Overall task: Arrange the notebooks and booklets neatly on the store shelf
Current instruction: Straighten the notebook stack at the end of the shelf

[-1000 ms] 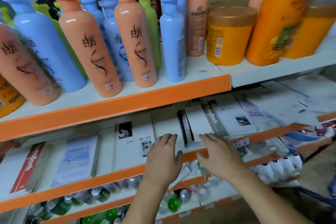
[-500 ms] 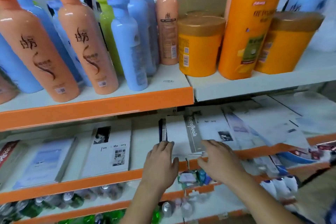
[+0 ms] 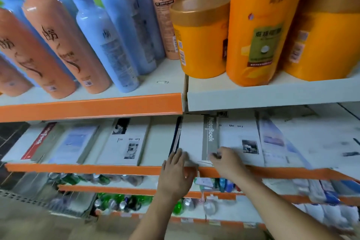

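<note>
On the middle shelf (image 3: 97,168), behind its orange lip, a white notebook (image 3: 191,138) with a grey "NoteBook" band is lying flat. A photo-printed booklet (image 3: 124,142) is lying to its left, and a second booklet (image 3: 239,136) is sitting just beside it on the right. The left hand (image 3: 175,173) is holding its fingers straight and released, fingertips touching the notebook's near left corner. The right hand (image 3: 228,163) is resting bent fingers on the band's near end. Blur is preventing any finding on whether it is grasping. Shampoo bottles (image 3: 109,45) are standing on the shelf above.
</note>
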`<act>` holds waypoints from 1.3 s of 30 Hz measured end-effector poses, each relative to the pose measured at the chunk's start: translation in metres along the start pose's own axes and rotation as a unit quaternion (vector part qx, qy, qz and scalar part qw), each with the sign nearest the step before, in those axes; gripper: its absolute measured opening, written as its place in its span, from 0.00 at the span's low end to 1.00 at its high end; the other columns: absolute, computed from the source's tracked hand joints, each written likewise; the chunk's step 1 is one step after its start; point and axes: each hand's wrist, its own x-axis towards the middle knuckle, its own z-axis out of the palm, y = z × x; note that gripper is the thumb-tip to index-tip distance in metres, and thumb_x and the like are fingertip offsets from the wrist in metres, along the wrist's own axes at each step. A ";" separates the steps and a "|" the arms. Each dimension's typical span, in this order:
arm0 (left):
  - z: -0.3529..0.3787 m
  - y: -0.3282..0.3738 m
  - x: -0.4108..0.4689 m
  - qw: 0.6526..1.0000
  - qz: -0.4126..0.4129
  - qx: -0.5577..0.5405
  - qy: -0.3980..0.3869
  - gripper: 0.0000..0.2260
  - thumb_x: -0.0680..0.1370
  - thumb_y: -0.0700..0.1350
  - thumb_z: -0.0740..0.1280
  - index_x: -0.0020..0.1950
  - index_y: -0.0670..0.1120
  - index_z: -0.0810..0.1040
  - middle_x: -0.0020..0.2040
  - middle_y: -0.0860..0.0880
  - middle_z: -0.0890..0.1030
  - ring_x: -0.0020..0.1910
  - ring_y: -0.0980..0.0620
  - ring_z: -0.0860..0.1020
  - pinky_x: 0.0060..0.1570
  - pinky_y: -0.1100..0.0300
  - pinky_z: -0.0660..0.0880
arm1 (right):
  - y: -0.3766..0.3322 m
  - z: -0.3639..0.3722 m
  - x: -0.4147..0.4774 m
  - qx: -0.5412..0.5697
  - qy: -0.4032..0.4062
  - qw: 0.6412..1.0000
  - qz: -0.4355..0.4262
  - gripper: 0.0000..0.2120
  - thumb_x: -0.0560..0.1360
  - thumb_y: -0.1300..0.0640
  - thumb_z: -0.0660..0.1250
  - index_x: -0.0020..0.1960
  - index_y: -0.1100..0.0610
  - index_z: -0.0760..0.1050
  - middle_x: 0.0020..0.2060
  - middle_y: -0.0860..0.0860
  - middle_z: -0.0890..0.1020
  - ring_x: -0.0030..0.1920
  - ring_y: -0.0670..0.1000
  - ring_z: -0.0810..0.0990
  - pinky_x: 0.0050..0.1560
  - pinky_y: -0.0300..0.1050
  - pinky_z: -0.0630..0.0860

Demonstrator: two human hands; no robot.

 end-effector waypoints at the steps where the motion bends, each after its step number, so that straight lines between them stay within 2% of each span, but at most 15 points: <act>1: 0.002 -0.001 -0.001 1.000 0.005 0.007 0.001 0.29 0.81 0.59 0.58 0.81 0.54 0.55 0.83 0.54 0.52 0.82 0.50 0.49 0.79 0.46 0.51 | 0.001 0.002 0.003 0.028 0.013 0.999 0.011 0.15 0.78 0.47 0.67 0.40 0.56 0.75 0.32 0.49 0.78 0.32 0.50 0.77 0.34 0.46 0.73; 5: 0.004 -0.003 -0.001 0.999 0.044 0.012 -0.011 0.29 0.81 0.59 0.57 0.82 0.59 0.53 0.82 0.60 0.49 0.82 0.52 0.46 0.79 0.48 0.45 | 0.009 -0.002 0.008 0.085 0.031 0.994 0.067 0.10 0.77 0.57 0.67 0.40 0.61 0.73 0.35 0.58 0.82 0.34 0.56 0.85 0.36 0.55 0.80; 8: 0.007 0.000 0.003 0.996 0.078 0.012 -0.028 0.30 0.80 0.58 0.58 0.81 0.61 0.52 0.82 0.61 0.50 0.82 0.46 0.47 0.79 0.44 0.51 | 0.019 -0.012 0.007 0.152 0.066 0.981 0.098 0.08 0.76 0.60 0.65 0.39 0.61 0.72 0.35 0.60 0.81 0.33 0.56 0.86 0.35 0.50 0.78; 10: 0.006 0.002 0.004 0.996 0.084 0.010 -0.038 0.33 0.79 0.58 0.59 0.81 0.63 0.47 0.83 0.58 0.48 0.81 0.43 0.46 0.79 0.43 0.50 | 0.025 -0.016 0.005 0.213 0.079 0.966 0.122 0.07 0.77 0.60 0.66 0.44 0.63 0.75 0.41 0.60 0.84 0.36 0.57 0.87 0.40 0.51 0.83; 12: 0.004 0.002 0.007 0.996 0.082 0.008 -0.038 0.35 0.79 0.57 0.59 0.82 0.62 0.44 0.83 0.57 0.46 0.81 0.43 0.46 0.80 0.45 0.50 | 0.030 -0.018 0.005 0.249 0.076 0.956 0.133 0.06 0.78 0.60 0.66 0.50 0.63 0.77 0.44 0.59 0.84 0.37 0.55 0.87 0.46 0.55 0.85; 15: 0.005 -0.002 0.010 0.995 0.089 0.040 -0.036 0.34 0.80 0.58 0.59 0.83 0.57 0.47 0.83 0.55 0.49 0.81 0.42 0.49 0.79 0.44 0.53 | 0.033 -0.018 0.005 0.257 0.087 0.952 0.141 0.08 0.78 0.61 0.66 0.53 0.66 0.76 0.45 0.64 0.84 0.36 0.55 0.87 0.50 0.59 0.83; 18: 0.003 -0.004 0.008 0.993 0.098 0.056 -0.028 0.32 0.81 0.56 0.60 0.82 0.55 0.50 0.83 0.56 0.51 0.81 0.42 0.51 0.78 0.43 0.55 | 0.027 -0.018 0.002 0.278 0.093 0.946 0.135 0.02 0.79 0.65 0.64 0.48 0.64 0.75 0.48 0.64 0.83 0.39 0.58 0.87 0.47 0.55 0.82; 21: -0.001 -0.007 0.005 0.993 0.105 0.056 -0.025 0.31 0.81 0.54 0.60 0.82 0.56 0.52 0.83 0.57 0.52 0.81 0.45 0.50 0.78 0.41 0.54 | 0.018 -0.015 0.000 0.283 0.094 0.946 0.123 0.11 0.79 0.68 0.64 0.42 0.56 0.72 0.44 0.58 0.81 0.41 0.59 0.86 0.50 0.58 0.81; 23: -0.003 -0.008 0.003 0.992 0.107 0.057 -0.018 0.30 0.81 0.53 0.61 0.81 0.57 0.52 0.83 0.56 0.52 0.81 0.45 0.50 0.78 0.40 0.53 | 0.015 -0.014 0.001 0.282 0.093 0.947 0.119 0.11 0.79 0.69 0.63 0.42 0.56 0.73 0.41 0.58 0.81 0.39 0.58 0.85 0.44 0.53 0.81; 25: -0.003 -0.008 0.001 0.992 0.109 0.057 -0.018 0.30 0.81 0.53 0.60 0.82 0.56 0.52 0.83 0.55 0.52 0.82 0.46 0.49 0.78 0.41 0.52 | 0.017 -0.012 0.006 0.276 0.090 0.949 0.124 0.06 0.78 0.68 0.62 0.46 0.61 0.75 0.43 0.63 0.83 0.37 0.57 0.86 0.40 0.49 0.80; 27: -0.002 -0.009 0.000 0.992 0.112 0.053 -0.016 0.30 0.82 0.53 0.60 0.82 0.56 0.52 0.83 0.55 0.51 0.82 0.47 0.48 0.79 0.42 0.49 | 0.021 -0.013 0.010 0.281 0.087 0.946 0.135 0.04 0.79 0.67 0.62 0.51 0.64 0.75 0.45 0.64 0.83 0.37 0.57 0.87 0.40 0.49 0.81; 33: 0.006 -0.009 0.004 0.992 0.120 0.039 0.000 0.29 0.81 0.53 0.58 0.82 0.54 0.54 0.83 0.54 0.50 0.82 0.53 0.47 0.80 0.46 0.43 | 0.027 -0.019 0.009 0.314 0.073 0.935 0.147 0.04 0.81 0.67 0.61 0.52 0.60 0.72 0.45 0.60 0.82 0.37 0.59 0.87 0.38 0.47 0.82; 37: 0.005 -0.004 0.004 0.991 0.121 0.057 0.001 0.31 0.81 0.53 0.57 0.83 0.51 0.50 0.83 0.53 0.48 0.82 0.54 0.44 0.75 0.48 0.34 | 0.029 -0.023 0.013 0.332 0.077 0.928 0.150 0.05 0.80 0.66 0.62 0.55 0.61 0.73 0.47 0.60 0.82 0.39 0.59 0.87 0.40 0.49 0.83; 39: 0.005 0.002 0.004 0.989 0.131 0.072 -0.010 0.32 0.82 0.54 0.56 0.83 0.51 0.47 0.83 0.53 0.45 0.82 0.53 0.42 0.75 0.47 0.32 | 0.031 -0.024 0.016 0.333 0.094 0.926 0.149 0.04 0.80 0.66 0.62 0.53 0.62 0.74 0.46 0.61 0.82 0.40 0.60 0.86 0.45 0.53 0.84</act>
